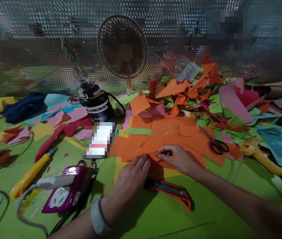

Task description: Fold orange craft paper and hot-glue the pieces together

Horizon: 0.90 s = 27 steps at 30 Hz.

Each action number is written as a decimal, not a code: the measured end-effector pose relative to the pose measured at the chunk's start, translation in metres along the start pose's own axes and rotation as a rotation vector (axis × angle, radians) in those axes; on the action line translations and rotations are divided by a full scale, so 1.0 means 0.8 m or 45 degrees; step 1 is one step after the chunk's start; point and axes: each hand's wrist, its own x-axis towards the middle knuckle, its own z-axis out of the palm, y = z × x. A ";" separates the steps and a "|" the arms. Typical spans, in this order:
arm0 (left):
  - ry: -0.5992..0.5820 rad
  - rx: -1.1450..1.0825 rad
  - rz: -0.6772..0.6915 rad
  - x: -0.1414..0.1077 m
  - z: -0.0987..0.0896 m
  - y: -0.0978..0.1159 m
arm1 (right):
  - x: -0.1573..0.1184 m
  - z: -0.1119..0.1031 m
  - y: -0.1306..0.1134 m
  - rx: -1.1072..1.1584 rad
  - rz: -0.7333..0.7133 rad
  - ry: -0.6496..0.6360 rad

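Several orange sheets (128, 147) lie on the green table (213, 205); the left hand (133, 171) rests there, fingers together, the right hand (177, 158) curls beside it, whether either pinches anything I cannot tell. Likely positioning paper; the next move calls for steady fingertips

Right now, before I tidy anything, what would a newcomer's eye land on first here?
Probably the big round fan at the back, in front of the perforated screen. Next would be the bright orange paper spread over the middle of the green table, with a jumbled heap of scraps behind it to the right. The purple power socket toward the lower left also stands out.
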 end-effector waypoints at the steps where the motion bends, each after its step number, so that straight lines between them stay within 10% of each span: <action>1: 0.001 0.013 -0.001 0.000 0.001 0.000 | 0.000 0.000 0.001 0.005 -0.007 -0.017; 27: 0.122 0.098 0.065 -0.007 0.018 -0.009 | 0.006 0.007 -0.003 -0.045 0.058 0.069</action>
